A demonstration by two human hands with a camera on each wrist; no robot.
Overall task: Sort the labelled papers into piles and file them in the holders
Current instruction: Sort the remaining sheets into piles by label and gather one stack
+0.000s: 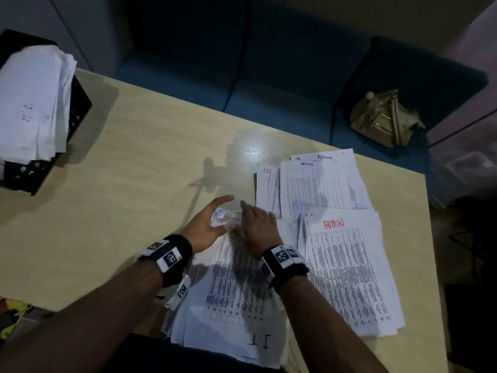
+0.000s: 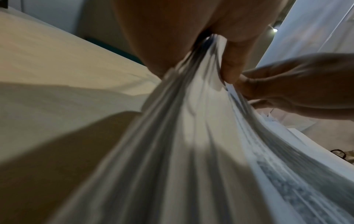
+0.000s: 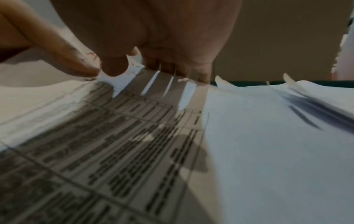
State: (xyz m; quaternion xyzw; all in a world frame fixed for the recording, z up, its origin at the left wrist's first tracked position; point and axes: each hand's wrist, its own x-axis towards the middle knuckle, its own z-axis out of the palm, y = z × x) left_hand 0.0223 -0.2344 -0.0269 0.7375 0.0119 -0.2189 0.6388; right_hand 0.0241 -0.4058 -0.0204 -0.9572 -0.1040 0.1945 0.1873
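Looking down through the head camera, I see a black perforated holder [image 1: 80, 109] at ten o'clock on the wooden table [image 1: 129, 157], stuffed with loose white sheets [image 1: 29, 103] whose faint red lettering I cannot read. At centre, my left hand [image 1: 205, 224] curls round the far end of the unsorted stack [image 1: 234, 281], crumpling the top sheet where red "ADMIN" shows between my hands. My right hand [image 1: 256, 227] lies over that same end, fingers extended on the paper. An upside-down "I.T" label sits at the stack's near edge, toward six o'clock. At three o'clock lies a pile headed "ADMIN" [image 1: 347, 270]; more ADMIN sheets [image 1: 320, 181] fan out at one o'clock. A tan handbag [image 1: 384, 119] rests on the blue sofa [image 1: 269, 84] beyond the table.

From the left wrist, thumb and fingers [image 2: 232, 68] pinch a thick bunch of pages at twelve o'clock, the sheaf running down toward six; the other hand touches it from three o'clock.

From the right wrist, fingertips [image 3: 114, 66] press flat on a printed table sheet at twelve o'clock, nothing clasped.
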